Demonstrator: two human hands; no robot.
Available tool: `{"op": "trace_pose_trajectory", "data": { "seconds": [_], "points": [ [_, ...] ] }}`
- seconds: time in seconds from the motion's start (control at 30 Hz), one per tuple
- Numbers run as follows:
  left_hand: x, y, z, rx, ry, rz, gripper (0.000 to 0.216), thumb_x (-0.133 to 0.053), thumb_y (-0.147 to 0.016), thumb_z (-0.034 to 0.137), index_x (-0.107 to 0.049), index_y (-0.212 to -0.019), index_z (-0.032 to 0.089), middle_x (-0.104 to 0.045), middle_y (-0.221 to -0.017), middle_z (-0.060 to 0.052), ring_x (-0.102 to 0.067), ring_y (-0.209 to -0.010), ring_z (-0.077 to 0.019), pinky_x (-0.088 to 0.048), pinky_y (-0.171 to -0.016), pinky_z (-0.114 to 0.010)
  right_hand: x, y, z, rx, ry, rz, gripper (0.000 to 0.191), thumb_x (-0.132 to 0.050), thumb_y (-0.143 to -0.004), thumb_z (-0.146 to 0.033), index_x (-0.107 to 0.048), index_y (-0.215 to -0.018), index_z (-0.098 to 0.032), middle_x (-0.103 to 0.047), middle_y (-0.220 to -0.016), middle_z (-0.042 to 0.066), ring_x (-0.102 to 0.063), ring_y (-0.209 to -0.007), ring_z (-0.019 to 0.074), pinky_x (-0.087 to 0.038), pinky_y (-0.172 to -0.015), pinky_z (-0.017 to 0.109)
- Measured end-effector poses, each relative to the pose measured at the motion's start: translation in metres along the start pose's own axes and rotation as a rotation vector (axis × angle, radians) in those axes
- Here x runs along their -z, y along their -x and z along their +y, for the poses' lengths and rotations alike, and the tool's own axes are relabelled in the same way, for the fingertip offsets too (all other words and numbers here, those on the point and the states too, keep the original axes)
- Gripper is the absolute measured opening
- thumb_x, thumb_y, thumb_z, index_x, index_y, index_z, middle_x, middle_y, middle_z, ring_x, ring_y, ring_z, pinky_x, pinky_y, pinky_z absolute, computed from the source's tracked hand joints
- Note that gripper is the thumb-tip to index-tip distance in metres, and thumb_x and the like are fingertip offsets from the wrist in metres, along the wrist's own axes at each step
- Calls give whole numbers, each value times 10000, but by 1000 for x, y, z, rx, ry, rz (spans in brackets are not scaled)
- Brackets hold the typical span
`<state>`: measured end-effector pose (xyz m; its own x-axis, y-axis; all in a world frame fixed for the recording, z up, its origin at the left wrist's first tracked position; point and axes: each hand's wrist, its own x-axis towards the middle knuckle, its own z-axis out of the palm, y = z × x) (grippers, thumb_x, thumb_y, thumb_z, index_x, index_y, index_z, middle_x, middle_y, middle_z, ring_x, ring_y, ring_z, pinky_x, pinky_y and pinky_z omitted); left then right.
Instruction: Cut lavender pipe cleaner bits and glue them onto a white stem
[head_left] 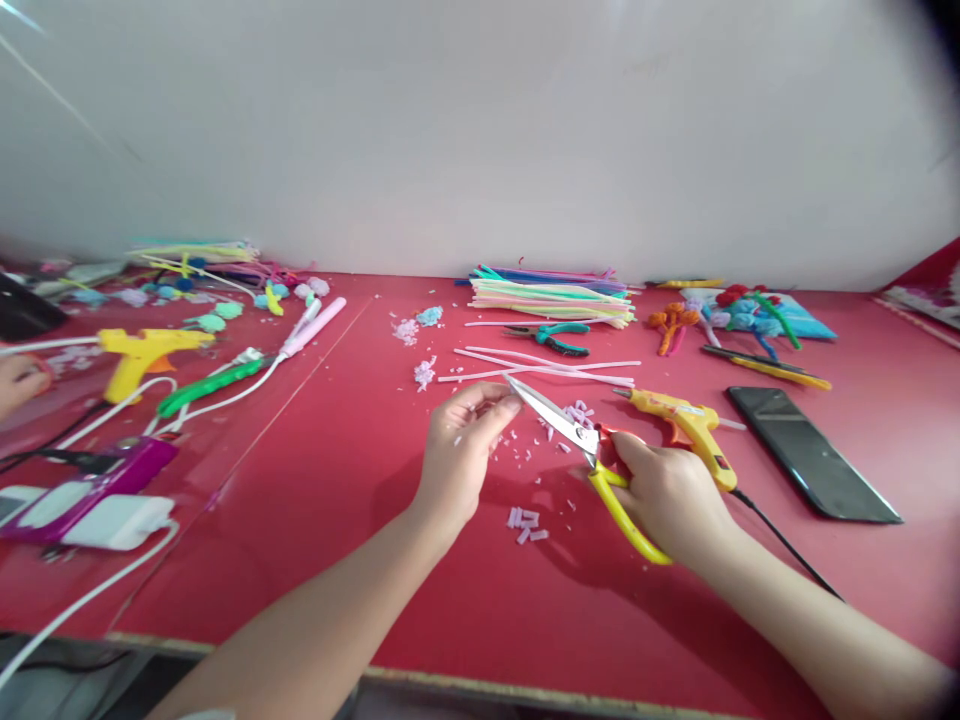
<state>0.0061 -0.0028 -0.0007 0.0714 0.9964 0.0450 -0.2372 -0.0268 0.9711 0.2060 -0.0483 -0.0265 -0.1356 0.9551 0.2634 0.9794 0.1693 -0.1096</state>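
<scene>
My right hand (675,495) grips a pair of scissors (555,412) with one red handle and one yellow handle. Their blades point up and left, with the tips right at the fingers of my left hand (461,440). That hand is closed in a pinch, and whatever sits between thumb and fingers is too small or hidden to name. Small cut lilac pieces (579,413) lie under the blades, and a little pile of similar pieces (527,522) rests nearer the front edge. Just beyond my hands, several pale pink pipe cleaners (540,365) lie loosely crossed.
Pliers (559,337) and a bundle of coloured pipe cleaners (551,300) lie toward the wall. On the right are a yellow glue gun (686,425) and a black phone (814,455). Leftward, another person's hand (19,385) shows near a second glue gun (146,352) and a purple power strip (131,475).
</scene>
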Motion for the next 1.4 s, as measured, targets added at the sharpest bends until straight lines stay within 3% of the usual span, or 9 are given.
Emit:
{"op": "trace_pose_trajectory", "data": {
  "seconds": [0.13, 0.33, 0.57, 0.83, 1.0, 1.13, 1.23, 1.3, 1.4],
  "points": [
    [-1, -2, -3, 8, -51, 18, 128, -695, -703, 289, -631, -747, 187, -496, -589, 55, -306, -452, -50, -227, -426, -192, 12, -7, -6, -116, -213, -133, 402, -426, -792, -563, -369, -604, -212, -391, -444, -42, -365, -402, 107, -212, -448, 225],
    [2, -8, -10, 21, -253, -33, 152, -619, -753, 324, -590, -753, 175, -504, -606, 47, -369, -490, -74, -297, -480, -196, 34, -23, -12, -155, -328, -229, 243, -527, -761, -445, -462, -730, -213, -539, -595, -10, -487, -534, 149, -268, -494, 233],
    [4, -9, -13, -68, -522, -221, 76, -553, -769, 216, -582, -718, 167, -504, -658, 29, -446, -587, -104, -355, -574, -213, 42, -48, -35, -291, -819, -367, 48, -478, -748, -232, -495, -729, -191, -514, -584, -29, -494, -528, 116, -344, -497, 213],
    [4, -6, -15, -220, -740, -320, 117, -522, -742, 116, -513, -640, 172, -451, -633, 33, -424, -586, -107, -311, -565, -218, 28, -56, -47, -383, -867, -387, 61, -488, -680, -188, -453, -629, -186, -429, -499, -61, -452, -425, 80, -308, -417, 182],
    [5, -6, -6, -251, -759, -376, 186, -490, -846, 248, -519, -675, 181, -472, -665, 20, -453, -593, -113, -344, -579, -227, 30, -56, -31, -412, -855, -361, 164, -442, -748, -251, -438, -596, -189, -415, -428, -62, -445, -394, 81, -328, -424, 188],
    [13, -13, -5, -288, -813, -308, 311, -401, -899, 285, -439, -607, 187, -490, -698, -4, -501, -643, -130, -393, -642, -249, 31, -64, -9, -484, -707, -293, 268, -476, -756, -326, -445, -534, -180, -421, -391, -44, -405, -371, 86, -275, -432, 221],
    [24, -24, -9, -302, -928, -204, 91, -438, -862, 215, -507, -807, 193, -546, -876, -51, -559, -768, -171, -437, -694, -285, 33, -67, 1, -530, -616, -260, 272, -523, -738, -379, -473, -561, -179, -452, -418, -45, -417, -392, 92, -270, -465, 225],
    [32, -32, -12, -323, -997, -145, 239, -472, -827, 175, -478, -1064, 204, -530, -1069, -95, -579, -877, -203, -465, -726, -322, 34, -68, 1, -542, -571, -245, 248, -549, -723, -382, -494, -587, -181, -476, -444, -45, -432, -417, 97, -266, -484, 224],
    [37, -38, -16, -446, -1077, -127, 201, -502, -840, 306, -521, -1018, 214, -501, -1179, -116, -531, -1074, -259, -436, -885, -409, 38, -67, -5, -540, -516, -217, 238, -582, -699, -379, -509, -592, -179, -484, -470, -37, -429, -448, 102, -246, -495, 226]
  ]
}}
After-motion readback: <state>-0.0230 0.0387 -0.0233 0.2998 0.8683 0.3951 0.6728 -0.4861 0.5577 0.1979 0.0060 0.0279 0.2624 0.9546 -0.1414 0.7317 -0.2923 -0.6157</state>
